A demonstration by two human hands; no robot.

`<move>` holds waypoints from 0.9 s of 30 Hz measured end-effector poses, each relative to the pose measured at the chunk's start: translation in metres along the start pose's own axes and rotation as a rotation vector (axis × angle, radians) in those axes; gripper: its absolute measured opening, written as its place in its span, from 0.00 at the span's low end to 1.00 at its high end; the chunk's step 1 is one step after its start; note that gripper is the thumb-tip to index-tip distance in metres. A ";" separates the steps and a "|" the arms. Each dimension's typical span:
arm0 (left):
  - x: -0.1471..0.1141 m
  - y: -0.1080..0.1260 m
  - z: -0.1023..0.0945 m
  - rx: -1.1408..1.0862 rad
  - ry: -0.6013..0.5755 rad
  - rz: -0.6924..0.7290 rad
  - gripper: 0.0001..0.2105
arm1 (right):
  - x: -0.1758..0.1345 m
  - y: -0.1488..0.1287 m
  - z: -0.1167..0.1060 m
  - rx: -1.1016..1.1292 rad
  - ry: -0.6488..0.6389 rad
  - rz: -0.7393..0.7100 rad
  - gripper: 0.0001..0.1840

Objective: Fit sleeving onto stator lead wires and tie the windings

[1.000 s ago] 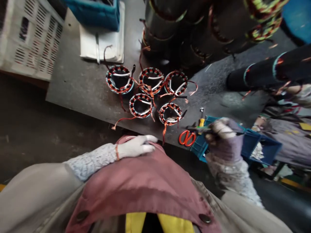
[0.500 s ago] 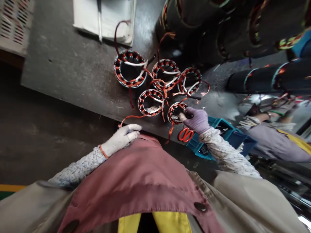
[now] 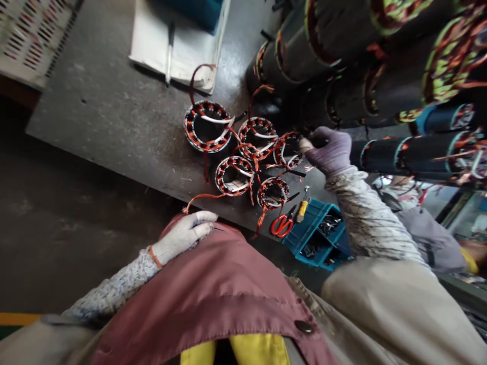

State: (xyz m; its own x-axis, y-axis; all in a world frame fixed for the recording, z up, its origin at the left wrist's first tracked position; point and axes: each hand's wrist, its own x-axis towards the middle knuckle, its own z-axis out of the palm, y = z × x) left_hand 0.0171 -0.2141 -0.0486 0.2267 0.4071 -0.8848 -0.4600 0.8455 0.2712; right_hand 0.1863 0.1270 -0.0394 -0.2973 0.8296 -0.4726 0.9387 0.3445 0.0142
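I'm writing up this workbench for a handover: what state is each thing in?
Left hand: fingers extended, resting on the apron
Right hand: at the rim of a wound ring, grip unclear
Other four wound rings: standing open end up, leads loose
Scissors: lying, not held
Yellow-handled tool: lying beside the scissors
Blue parts bin: uncovered, small parts inside
Pen: lying on the paper pad
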 end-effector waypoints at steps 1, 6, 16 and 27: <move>0.000 0.000 -0.001 -0.007 0.002 -0.011 0.18 | 0.005 -0.003 0.005 -0.084 -0.035 -0.002 0.11; 0.001 -0.005 -0.003 -0.065 -0.015 -0.046 0.22 | 0.013 -0.011 0.013 -0.354 -0.165 0.001 0.17; -0.005 -0.004 -0.003 -0.181 0.047 -0.028 0.22 | 0.003 -0.009 0.006 -0.306 -0.080 -0.070 0.11; -0.013 -0.016 -0.018 -0.247 0.089 -0.014 0.24 | 0.000 -0.070 0.018 -0.054 -0.075 -0.326 0.12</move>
State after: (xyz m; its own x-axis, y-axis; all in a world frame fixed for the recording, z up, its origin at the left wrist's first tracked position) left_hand 0.0063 -0.2389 -0.0480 0.1632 0.3544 -0.9207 -0.6557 0.7362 0.1672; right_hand 0.1232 0.0950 -0.0564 -0.5644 0.6382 -0.5235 0.7854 0.6104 -0.1027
